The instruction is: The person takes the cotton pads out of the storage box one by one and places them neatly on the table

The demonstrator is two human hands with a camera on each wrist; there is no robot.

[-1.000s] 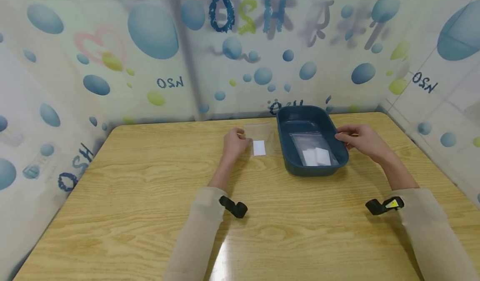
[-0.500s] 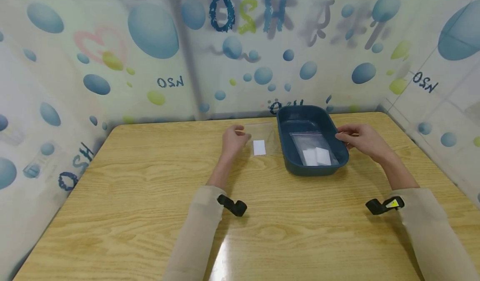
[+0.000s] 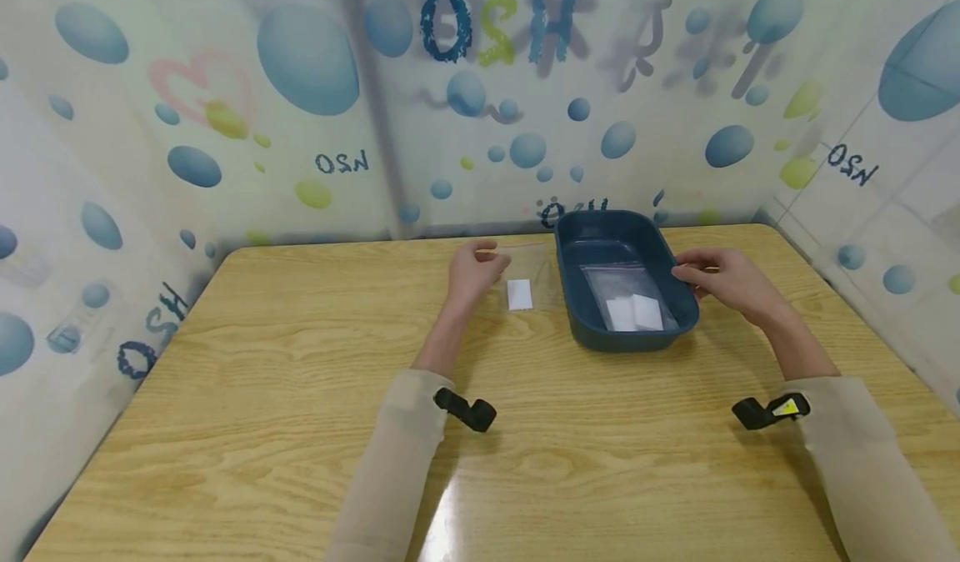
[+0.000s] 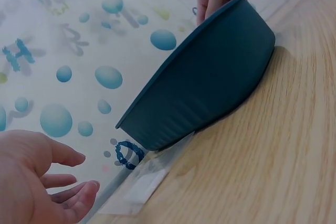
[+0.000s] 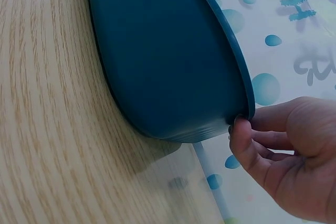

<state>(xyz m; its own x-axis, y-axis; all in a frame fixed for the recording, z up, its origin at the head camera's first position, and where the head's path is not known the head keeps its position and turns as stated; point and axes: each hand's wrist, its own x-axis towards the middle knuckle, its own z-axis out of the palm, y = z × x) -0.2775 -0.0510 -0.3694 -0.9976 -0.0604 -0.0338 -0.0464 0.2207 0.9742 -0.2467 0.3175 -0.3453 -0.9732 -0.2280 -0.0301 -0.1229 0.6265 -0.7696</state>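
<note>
Out at eight o'clock from the blue tub (image 3: 606, 245), here's a beige sleeve (image 3: 393, 462) with a black wrist camera (image 3: 467, 410) at the cuff. Up to nine o'clock now: the left hand (image 3: 472, 277), low over the wooden table (image 3: 300, 337), fingers loosely bent, and the left wrist view shows a fair gap between the digits, so it's a wide, easy hand with no pinch. Right by those fingertips, at nine o'clock and closer in, a clear bag (image 3: 536, 274) lies flat, a white square (image 3: 519, 294) at its own seven o'clock. It sits right beside the tub; whether they touch, I can't tell. And the tub itself, upright on the wood! Inside, towards six o'clock, clear packaging (image 3: 615, 281) with two white pieces (image 3: 646, 313) showing, side by side. Over to three o'clock, the right hand (image 3: 726, 283), and that's a narrow grip, thumb and fingers pinching the tub's rim. Down at four o'clock, the other sleeve (image 3: 862, 462) and a second camera (image 3: 771, 410).
</note>
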